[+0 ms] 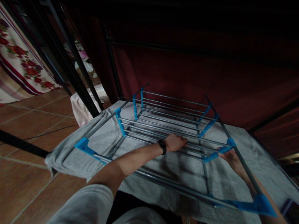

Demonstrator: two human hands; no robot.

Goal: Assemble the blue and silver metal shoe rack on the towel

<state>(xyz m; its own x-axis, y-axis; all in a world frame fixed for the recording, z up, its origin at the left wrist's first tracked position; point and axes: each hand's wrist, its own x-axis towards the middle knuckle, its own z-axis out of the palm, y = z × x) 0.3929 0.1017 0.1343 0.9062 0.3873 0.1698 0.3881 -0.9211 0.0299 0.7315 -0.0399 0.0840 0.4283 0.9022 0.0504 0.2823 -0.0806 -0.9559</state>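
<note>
Atop the grey sheet (100, 140) rests the rack (161, 128); the left hand (175, 142) curls fingers over bars (144, 124), the right hand (230, 158) seemingly pinches a bracket (211, 157); steady support there should limit twisting.

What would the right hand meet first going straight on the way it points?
The blue bracket, which the right hand appears to touch; beyond it, probably the metal rods, though depth is unclear.
</note>
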